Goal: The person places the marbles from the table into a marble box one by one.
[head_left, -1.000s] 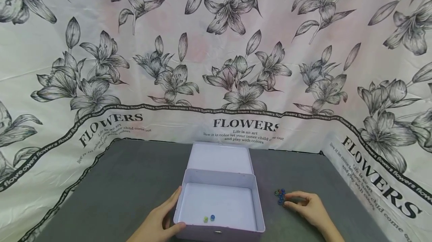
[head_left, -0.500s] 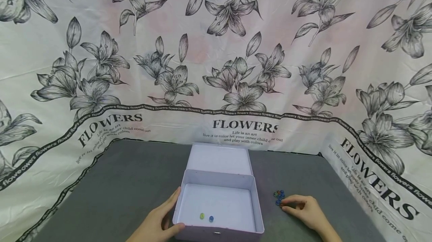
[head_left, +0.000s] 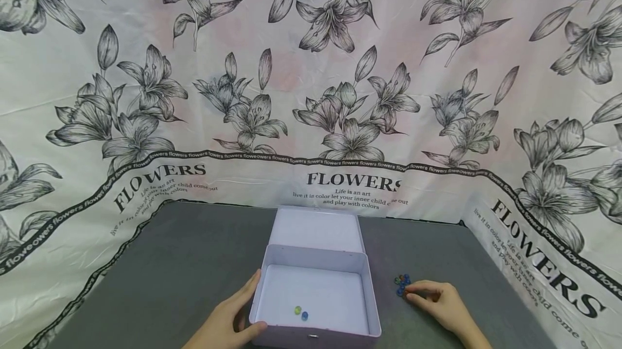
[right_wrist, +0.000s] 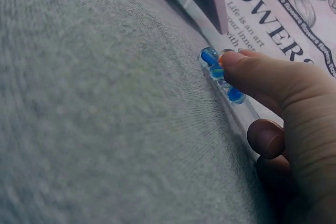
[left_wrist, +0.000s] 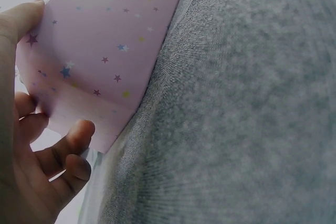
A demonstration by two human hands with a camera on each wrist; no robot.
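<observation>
A flowered curtain [head_left: 286,71] fills most of what I see, its top and both sides cut off; a black band [head_left: 311,160] across it repeats "flowers" in small letters, and below that the big word FLOWERS [head_left: 352,179] shows at left, middle and right. A fold clips the middle one's S and breaks "come" in the lines beneath: "Life is an art", "live it in color let your inner child come out", "and play with colors". The grey table [head_left: 194,262] runs out of sight on my near side. On it stands my box [head_left: 325,289], pale within, its lid [head_left: 316,228] laid back at the far side; its pink outside, seen from my left wrist, carries little stars [left_wrist: 65,72]. My left hand [head_left: 225,314] grips the box's left side, thumb over the near left corner, the lower fingers hidden from above. To the right of the box, my right hand [head_left: 442,303] pinches an orange marble [right_wrist: 221,60], mostly covered by my thumb. Bunched just beside those fingertips are more marbles [head_left: 404,279], blue, green and reddish, too crowded to count. Inside the box, toward the near wall, a yellow-green marble [head_left: 298,310] and a blue marble [head_left: 304,316] lie close together.
</observation>
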